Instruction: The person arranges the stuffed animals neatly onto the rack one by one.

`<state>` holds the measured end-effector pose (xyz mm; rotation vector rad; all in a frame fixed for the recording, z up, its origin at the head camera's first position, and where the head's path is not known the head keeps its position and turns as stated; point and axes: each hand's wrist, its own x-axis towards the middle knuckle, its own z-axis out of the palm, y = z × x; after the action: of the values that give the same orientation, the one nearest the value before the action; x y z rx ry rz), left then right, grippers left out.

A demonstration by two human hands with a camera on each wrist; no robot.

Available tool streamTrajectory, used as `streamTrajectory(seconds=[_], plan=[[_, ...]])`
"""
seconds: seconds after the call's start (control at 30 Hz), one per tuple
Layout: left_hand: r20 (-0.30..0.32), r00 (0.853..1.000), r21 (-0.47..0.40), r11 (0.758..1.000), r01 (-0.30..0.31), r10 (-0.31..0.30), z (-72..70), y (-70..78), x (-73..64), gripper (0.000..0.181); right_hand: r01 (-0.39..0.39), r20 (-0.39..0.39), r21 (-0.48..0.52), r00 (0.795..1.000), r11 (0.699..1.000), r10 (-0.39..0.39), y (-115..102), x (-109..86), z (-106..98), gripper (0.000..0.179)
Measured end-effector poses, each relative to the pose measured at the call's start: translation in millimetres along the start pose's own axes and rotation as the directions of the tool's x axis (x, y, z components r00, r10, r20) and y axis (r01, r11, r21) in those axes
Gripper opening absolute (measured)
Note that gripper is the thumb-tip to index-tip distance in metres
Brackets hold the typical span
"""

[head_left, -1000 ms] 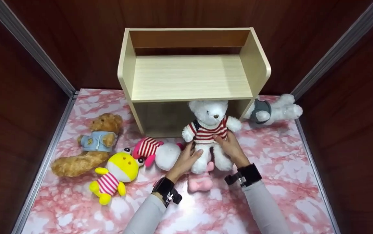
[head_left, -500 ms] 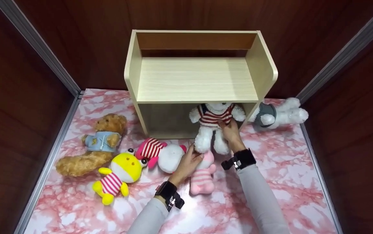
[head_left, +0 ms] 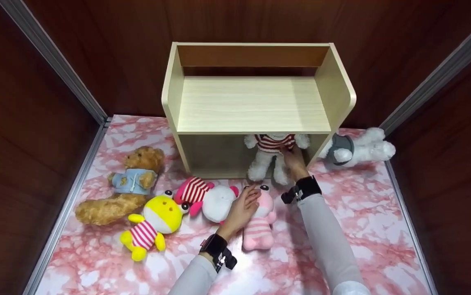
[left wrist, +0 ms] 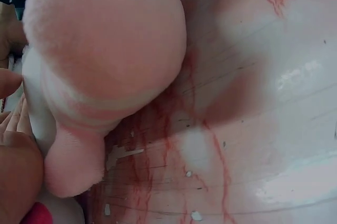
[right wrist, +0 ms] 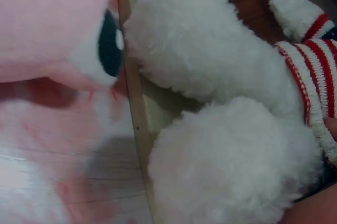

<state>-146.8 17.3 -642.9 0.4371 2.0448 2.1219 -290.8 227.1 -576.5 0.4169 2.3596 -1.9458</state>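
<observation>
Dark panels [head_left: 251,20] enclose the pink-marbled tabletop [head_left: 366,233]. Right hand [head_left: 295,161] extends into shelf unit [head_left: 255,104], grip clamped on white bear [head_left: 262,164]; left hand [head_left: 242,209], fingers relaxed, lies beside pink toy [head_left: 258,236].

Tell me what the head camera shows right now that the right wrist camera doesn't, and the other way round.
Only the head view: the yellow frog plush, the brown plush in a light blue hoodie, the white plush in a grey top, and the upper shelf board.

Only the right wrist view: close detail rather than new objects, such as the knit texture of the striped sweater.

Both: the white teddy bear, the pink plush, part of the right hand and the marbled surface.
</observation>
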Motion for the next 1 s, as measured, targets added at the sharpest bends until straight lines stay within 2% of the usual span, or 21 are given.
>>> streamTrajectory(seconds=[0.13, 0.27, 0.43, 0.6, 0.7, 0.77, 0.87, 0.93, 1.0], plan=[[-0.007, 1.0, -0.031, 0.999, 0.011, -0.011, -0.1, -1.5, 0.0, 0.054, 0.036, 0.006, -0.036, 0.999, 0.999, -0.035, 0.0, 10.4, -3.1, 0.05], [-0.01, 1.0, -0.03, 0.999, 0.015, -0.016, 0.7, -2.5, 0.0, 0.052, 0.012, 0.0, -0.062, 1.0, 0.998, -0.012, 0.8, 19.3, -6.3, 0.049], [-0.014, 1.0, -0.039, 0.999, 0.02, -0.021, 1.0, -3.4, 0.4, 0.052, -0.008, 0.029, -0.059, 1.0, 0.998, 0.01, 5.6, 28.4, -7.0, 0.05], [-0.026, 1.0, -0.026, 1.0, 0.011, -0.011, 1.3, -2.9, 0.0, 0.052, -0.032, 0.023, -0.051, 0.999, 0.998, 0.033, 15.8, 29.7, -5.0, 0.052], [-0.028, 1.0, 0.002, 1.0, -0.003, 0.004, 2.6, -1.5, 0.6, 0.051, -0.01, -0.005, -0.095, 1.0, 0.995, 0.009, 19.8, 27.2, -1.9, 0.051], [-0.034, 0.999, 0.013, 1.0, -0.013, 0.014, 3.4, -1.5, 1.5, 0.05, 0.03, -0.023, -0.161, 0.999, 0.987, -0.034, 21.5, 25.0, 2.2, 0.047], [-0.04, 0.999, 0.008, 1.0, -0.017, 0.018, 4.1, -2.6, 2.6, 0.048, 0.126, -0.079, -0.302, 0.985, 0.945, -0.156, 24.0, 18.6, 11.1, 0.039], [-0.041, 0.999, 0.004, 1.0, -0.023, 0.023, 4.1, -3.2, 2.7, 0.048, 0.196, -0.122, -0.368, 0.959, 0.909, -0.256, 27.1, 11.4, 16.9, 0.035], [-0.042, 0.999, 0.009, 1.0, -0.029, 0.029, 3.5, -3.7, 2.3, 0.048, 0.275, -0.153, -0.426, 0.917, 0.862, -0.368, 31.6, 2.1, 21.1, 0.038]])
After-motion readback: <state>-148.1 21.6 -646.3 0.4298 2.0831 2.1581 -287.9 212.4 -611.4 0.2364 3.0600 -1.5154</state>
